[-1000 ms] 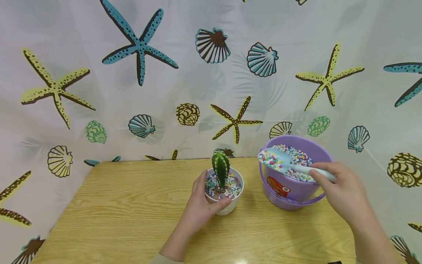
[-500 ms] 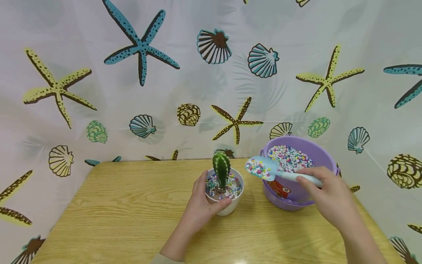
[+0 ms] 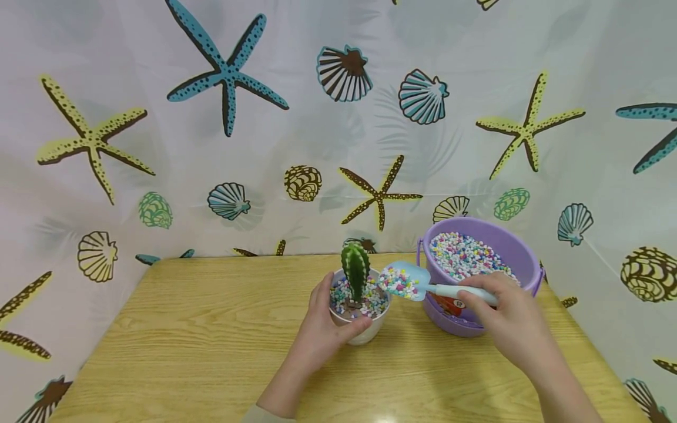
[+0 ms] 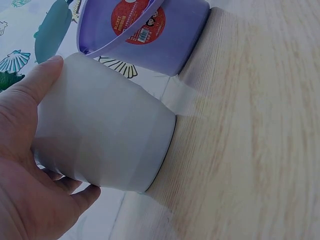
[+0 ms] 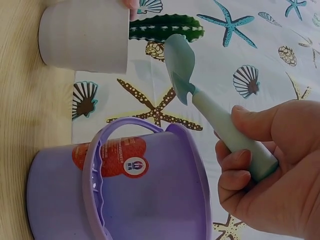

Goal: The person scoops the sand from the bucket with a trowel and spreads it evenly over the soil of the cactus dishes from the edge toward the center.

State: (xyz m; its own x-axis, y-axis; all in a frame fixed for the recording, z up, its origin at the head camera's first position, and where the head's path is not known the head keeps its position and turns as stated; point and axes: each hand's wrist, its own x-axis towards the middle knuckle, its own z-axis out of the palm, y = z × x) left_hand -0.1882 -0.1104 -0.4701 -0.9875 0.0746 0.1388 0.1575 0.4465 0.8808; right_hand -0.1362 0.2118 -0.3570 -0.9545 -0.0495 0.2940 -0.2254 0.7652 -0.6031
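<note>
A green cactus (image 3: 355, 270) stands upright in a white pot (image 3: 365, 335), with brown soil partly covered by colourful pebbles. My left hand (image 3: 330, 329) grips the pot's left side, thumb at the front and fingers around the side; the left wrist view shows the pot's base on the table. In my right hand (image 3: 502, 317) is the handle of a pale blue hand trowel (image 3: 423, 281). Its blade carries a heap of multicoloured pebbles (image 3: 398, 283) and hangs above the pot's right rim. From the right wrist view, the fingers (image 5: 235, 165) curl round the handle.
Right of the pot stands a purple bucket (image 3: 508, 241) with a red label, holding many more colourful pebbles (image 3: 465, 254). Its handle hangs down in front. The wooden table (image 3: 211, 329) ends at a pale curtain (image 3: 264, 141) printed with starfish and shells.
The right hand has carried the loaded trowel leftward from over the bucket to the pot's right rim. The left hand and pot stay where they were.
</note>
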